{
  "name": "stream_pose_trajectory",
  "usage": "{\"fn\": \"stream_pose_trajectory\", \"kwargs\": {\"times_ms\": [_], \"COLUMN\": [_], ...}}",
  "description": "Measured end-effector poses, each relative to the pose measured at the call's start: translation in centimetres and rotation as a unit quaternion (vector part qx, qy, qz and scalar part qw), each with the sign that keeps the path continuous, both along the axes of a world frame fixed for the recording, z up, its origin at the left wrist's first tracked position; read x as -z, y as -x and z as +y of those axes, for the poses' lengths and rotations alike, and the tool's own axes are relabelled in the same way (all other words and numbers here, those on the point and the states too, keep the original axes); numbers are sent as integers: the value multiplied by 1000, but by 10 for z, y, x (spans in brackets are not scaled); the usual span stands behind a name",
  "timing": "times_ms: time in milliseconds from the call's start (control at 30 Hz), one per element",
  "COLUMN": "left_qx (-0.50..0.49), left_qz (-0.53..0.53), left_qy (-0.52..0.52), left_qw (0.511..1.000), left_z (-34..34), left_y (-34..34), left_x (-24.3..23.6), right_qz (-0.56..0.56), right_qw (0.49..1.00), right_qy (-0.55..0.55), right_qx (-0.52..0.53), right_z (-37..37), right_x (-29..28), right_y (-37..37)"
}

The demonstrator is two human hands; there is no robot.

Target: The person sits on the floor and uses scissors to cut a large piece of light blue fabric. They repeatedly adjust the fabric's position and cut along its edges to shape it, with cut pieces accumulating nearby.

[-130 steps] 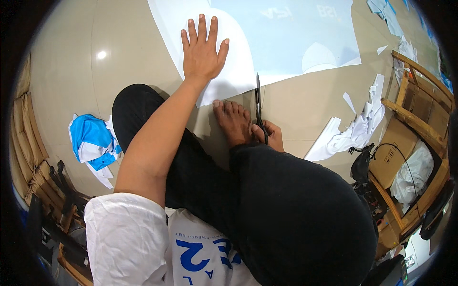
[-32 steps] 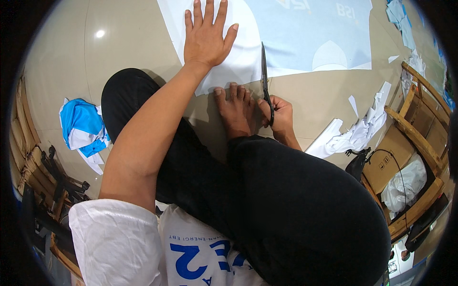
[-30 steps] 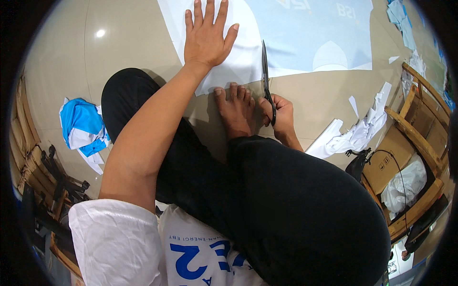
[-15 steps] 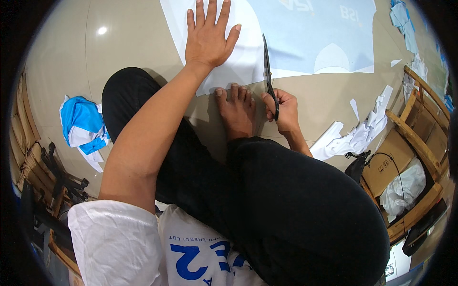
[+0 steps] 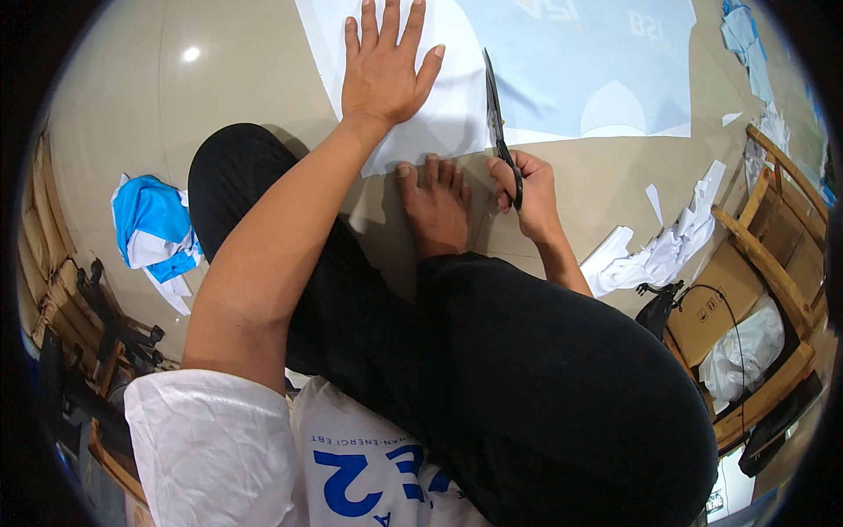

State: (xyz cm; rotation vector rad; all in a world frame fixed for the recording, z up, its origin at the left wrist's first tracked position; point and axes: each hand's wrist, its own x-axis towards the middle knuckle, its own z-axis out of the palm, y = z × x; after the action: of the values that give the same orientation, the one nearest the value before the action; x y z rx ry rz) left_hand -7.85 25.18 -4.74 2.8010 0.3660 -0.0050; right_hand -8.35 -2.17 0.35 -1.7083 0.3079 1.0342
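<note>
A light blue and white printed sheet (image 5: 562,88), of paper or fabric, lies flat on the tiled floor. My left hand (image 5: 384,75) presses flat on its white part with the fingers spread. In my right hand (image 5: 529,191) is a pair of black-handled scissors (image 5: 498,114). The blades point away from me along the border between the white part and the light blue part. My bare foot (image 5: 436,206) rests by the near edge of the sheet, between the two hands.
A blue and white bundle of cloth (image 5: 156,224) lies at the left. To the right are white scraps (image 5: 654,246), a wooden frame (image 5: 773,263), a cardboard box (image 5: 722,294) and a white plastic bag (image 5: 746,347). A wheeled black chair base (image 5: 123,316) stands at the left edge.
My right hand and the scissors have moved slightly forward and right along the sheet. My left hand stays in place.
</note>
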Motion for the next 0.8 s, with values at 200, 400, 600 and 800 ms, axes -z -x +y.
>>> {"fn": "stream_pose_trajectory", "kwargs": {"times_ms": [200,400,600,800], "left_qx": [0,-1,-2,1], "left_qz": [-4,2,-13,-23], "left_qy": [-6,-5,4,12], "left_qw": [1000,1000,1000,1000], "left_z": [0,0,1,0], "left_y": [1,-1,1,0], "left_x": [0,0,-1,-3], "right_qz": [-13,-17,-7,-9], "right_qw": [1000,1000,1000,1000], "right_qy": [-4,-9,4,4], "right_qx": [-18,-13,-23,-26], "right_z": [0,-2,6,9], "right_x": [5,4,4,6], "right_y": [-8,-14,-26,-34]}}
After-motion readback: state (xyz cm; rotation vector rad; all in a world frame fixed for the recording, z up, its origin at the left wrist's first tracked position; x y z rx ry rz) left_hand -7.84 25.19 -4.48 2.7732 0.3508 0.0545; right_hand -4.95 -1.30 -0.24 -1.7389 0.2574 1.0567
